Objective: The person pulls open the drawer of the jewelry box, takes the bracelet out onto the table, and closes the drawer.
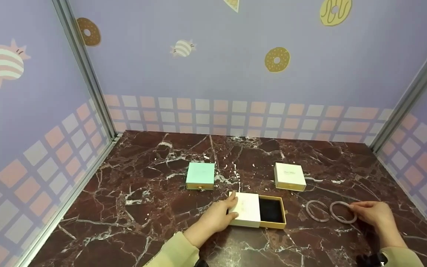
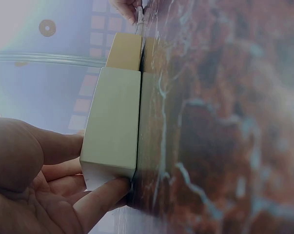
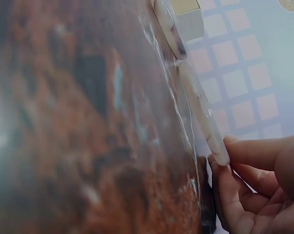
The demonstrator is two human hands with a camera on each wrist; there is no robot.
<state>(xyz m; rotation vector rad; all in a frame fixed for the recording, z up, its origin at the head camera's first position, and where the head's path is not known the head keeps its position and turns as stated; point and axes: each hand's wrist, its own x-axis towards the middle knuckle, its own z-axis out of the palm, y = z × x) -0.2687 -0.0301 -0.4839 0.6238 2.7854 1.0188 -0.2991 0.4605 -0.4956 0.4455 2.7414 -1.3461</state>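
Note:
A cream drawer-style gift box (image 1: 244, 209) lies in front, its yellow inner drawer (image 1: 272, 224) slid partway out to the right, with black padding (image 1: 270, 210) inside. My left hand (image 1: 215, 216) grips the cream sleeve at its left end; the left wrist view shows thumb and fingers around that end of the box (image 2: 112, 117). On the right, my right hand (image 1: 376, 214) pinches the right edge of a pale bangle (image 1: 333, 217) between thumb and fingers, as the right wrist view of the bangle (image 3: 203, 109) confirms. A second bangle (image 1: 308, 212) lies just left of it.
Farther back stand a closed mint-green box (image 1: 201, 171) on the left and a closed cream box (image 1: 290, 173) on the right. The dark red marbled tabletop (image 1: 124, 226) is bounded by lilac patterned walls (image 1: 228, 81) at the back and both sides.

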